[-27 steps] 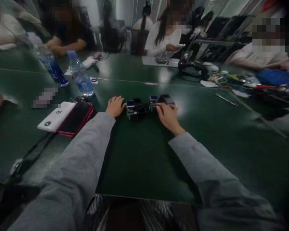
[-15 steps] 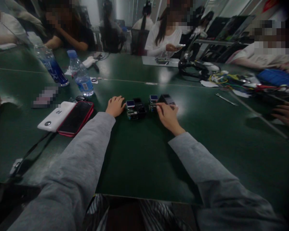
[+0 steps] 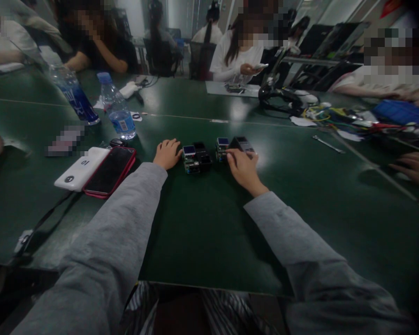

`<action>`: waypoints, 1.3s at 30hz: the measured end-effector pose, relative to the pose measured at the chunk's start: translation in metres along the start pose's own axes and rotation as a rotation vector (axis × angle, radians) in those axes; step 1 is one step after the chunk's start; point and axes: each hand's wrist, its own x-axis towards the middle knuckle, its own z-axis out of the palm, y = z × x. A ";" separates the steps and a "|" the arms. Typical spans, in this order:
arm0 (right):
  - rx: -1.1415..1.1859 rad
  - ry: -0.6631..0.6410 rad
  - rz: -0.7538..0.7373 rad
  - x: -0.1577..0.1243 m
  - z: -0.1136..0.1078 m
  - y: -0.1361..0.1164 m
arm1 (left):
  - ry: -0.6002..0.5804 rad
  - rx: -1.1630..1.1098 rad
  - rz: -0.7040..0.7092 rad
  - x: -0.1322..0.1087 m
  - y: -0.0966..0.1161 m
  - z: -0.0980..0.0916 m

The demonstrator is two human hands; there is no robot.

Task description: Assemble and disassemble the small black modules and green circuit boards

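My left hand (image 3: pixel 166 154) rests on the green table, fingers spread, its fingertips close to the left side of a small circuit board with a screen (image 3: pixel 190 159). A black case (image 3: pixel 203 154) lies against that board's right side. Further right, my right hand (image 3: pixel 243 168) is closed at the edge of a second circuit board with a screen (image 3: pixel 222 148), thumb and forefinger at its right side. Behind my right fingers sits another black case (image 3: pixel 242 143), partly covered by the hand. Both boards stand on the table.
To the left are a white power bank (image 3: pixel 80 168), a red-cased phone (image 3: pixel 109 171) and two plastic bottles (image 3: pixel 120 118). A wrench (image 3: pixel 328 144) and tangled wires (image 3: pixel 324 114) lie to the right. Another person's hand (image 3: pixel 414 166) rests at the right edge; other people sit around the table.
Both my hands and the boards stay in place. The other person's hand at the right edge has shifted slightly left.
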 end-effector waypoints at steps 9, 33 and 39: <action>-0.016 -0.017 0.004 0.000 0.000 -0.001 | -0.005 0.006 -0.010 -0.001 0.001 -0.001; 0.007 -0.007 -0.030 -0.002 -0.010 -0.021 | -0.030 0.001 -0.031 0.000 0.002 -0.003; 0.036 -0.096 -0.114 -0.003 -0.012 -0.021 | -0.021 0.000 -0.022 0.000 0.000 -0.001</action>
